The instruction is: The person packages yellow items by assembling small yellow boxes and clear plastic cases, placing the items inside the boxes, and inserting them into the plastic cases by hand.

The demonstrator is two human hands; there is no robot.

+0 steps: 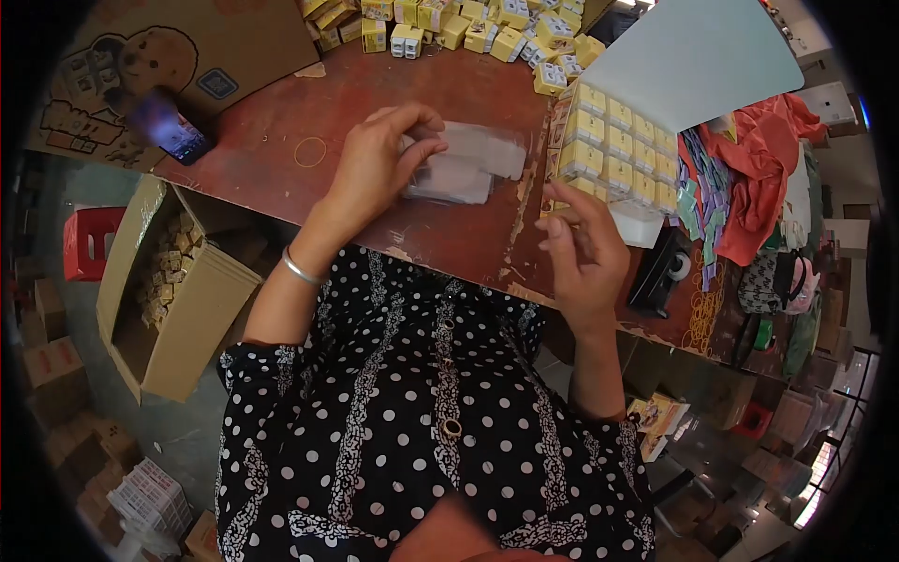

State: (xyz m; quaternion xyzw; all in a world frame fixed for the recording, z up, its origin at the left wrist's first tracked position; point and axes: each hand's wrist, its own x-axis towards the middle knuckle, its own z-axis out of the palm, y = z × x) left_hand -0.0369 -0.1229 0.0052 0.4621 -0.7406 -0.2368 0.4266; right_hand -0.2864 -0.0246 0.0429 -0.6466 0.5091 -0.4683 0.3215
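Observation:
My left hand [379,159] is over the table with thumb and index finger curved but apart, at the edge of some clear plastic sleeves [468,173]. The sleeves lie flat, overlapping, on the red tabletop [421,89]. My right hand [592,258] is raised at the table's front edge, its thumb and fingers bent and apart with nothing visible between them. Just beyond it stands an open carton of small yellow boxes [618,140] in rows, its pale blue lid [698,61] raised.
Loose yellow boxes [482,33] are heaped at the back. A phone [178,136] leans by a printed cardboard box [225,47] at left. Below, an open carton [173,347] holds small packs. A tape dispenser [660,272], rubber bands [702,314] and red plastic [758,178] lie right.

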